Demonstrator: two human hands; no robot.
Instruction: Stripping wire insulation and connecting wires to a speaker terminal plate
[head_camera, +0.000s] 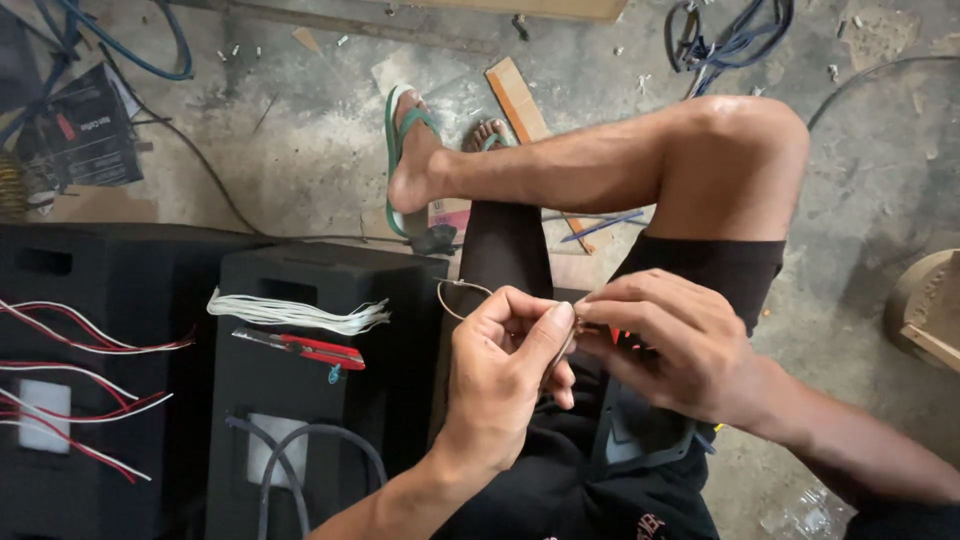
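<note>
My left hand (505, 365) pinches a thin bare wire (455, 293) that loops out to the left of its fingers. My right hand (670, 345) meets it fingertip to fingertip and grips the same wire where the hands touch. Both hands hover over my lap, above a dark flat plastic part (640, 440) resting on my black shorts. How the wire ends between the fingers is hidden.
A black speaker box (300, 400) stands at my left with a bundle of white wires (300, 314) and a red-handled cutter (305, 348) on top. Another black box (90, 400) carries red and white wires. My crossed leg and green sandal (400, 150) lie ahead on a littered concrete floor.
</note>
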